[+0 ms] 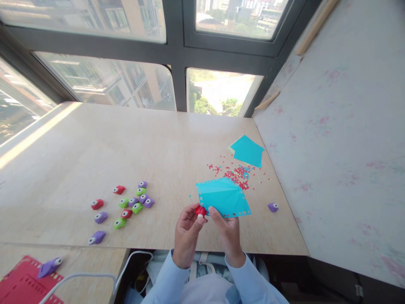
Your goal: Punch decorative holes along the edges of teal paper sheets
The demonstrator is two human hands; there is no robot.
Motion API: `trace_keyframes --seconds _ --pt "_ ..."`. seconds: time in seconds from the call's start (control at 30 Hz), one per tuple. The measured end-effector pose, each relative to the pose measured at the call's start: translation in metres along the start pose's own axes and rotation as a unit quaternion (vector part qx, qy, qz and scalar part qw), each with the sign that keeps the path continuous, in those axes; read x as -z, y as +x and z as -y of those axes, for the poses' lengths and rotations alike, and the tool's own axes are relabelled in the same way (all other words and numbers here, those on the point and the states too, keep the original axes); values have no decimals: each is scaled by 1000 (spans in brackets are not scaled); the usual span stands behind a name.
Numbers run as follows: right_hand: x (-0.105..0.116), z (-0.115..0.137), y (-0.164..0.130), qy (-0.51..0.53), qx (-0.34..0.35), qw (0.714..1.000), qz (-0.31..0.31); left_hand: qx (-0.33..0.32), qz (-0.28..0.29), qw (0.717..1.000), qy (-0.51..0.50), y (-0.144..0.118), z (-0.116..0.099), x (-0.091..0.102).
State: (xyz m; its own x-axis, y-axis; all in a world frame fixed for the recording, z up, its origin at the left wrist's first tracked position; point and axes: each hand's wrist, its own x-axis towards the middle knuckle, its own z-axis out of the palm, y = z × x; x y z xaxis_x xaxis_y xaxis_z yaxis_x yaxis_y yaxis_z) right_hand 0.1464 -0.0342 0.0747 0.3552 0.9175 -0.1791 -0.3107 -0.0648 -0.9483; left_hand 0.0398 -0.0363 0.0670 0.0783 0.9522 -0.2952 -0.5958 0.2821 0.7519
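My left hand [187,231] grips a small red paper punch [200,210] at the near edge of a creased blue paper sheet [223,196]. My right hand [228,233] pinches that sheet's near edge right beside the punch. The sheet lies on the beige table [126,143] and has a row of small punched holes along its right and bottom edges. Red and blue paper bits [238,174] are scattered just beyond the sheet.
A second blue sheet [247,151] lies farther back right. A purple punch [273,207] sits right of the sheet. Several red, green and purple punches [133,202] cluster at left. A red sheet [22,283] with a purple punch [49,267] and a white cable [95,276] are near left.
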Motion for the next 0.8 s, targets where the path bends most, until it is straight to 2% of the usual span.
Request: trace_keyframes --seconds 0.13,0.33,0.53,0.67,0.8 --pt "2 -6 0 20 -15 1000 -18 -2 -4 1000 28 -2 1 1" --pt "7 -14 1 106 -59 993 -2 -9 0 999 46 -2 5 6" --pt "5 -6 2 192 -138 965 115 -19 33 997 72 -3 6 11" --pt "4 -6 2 192 -161 963 93 -44 61 992 104 -4 7 11" --pt "5 -9 2 179 -147 971 61 -84 63 981 166 -4 12 14"
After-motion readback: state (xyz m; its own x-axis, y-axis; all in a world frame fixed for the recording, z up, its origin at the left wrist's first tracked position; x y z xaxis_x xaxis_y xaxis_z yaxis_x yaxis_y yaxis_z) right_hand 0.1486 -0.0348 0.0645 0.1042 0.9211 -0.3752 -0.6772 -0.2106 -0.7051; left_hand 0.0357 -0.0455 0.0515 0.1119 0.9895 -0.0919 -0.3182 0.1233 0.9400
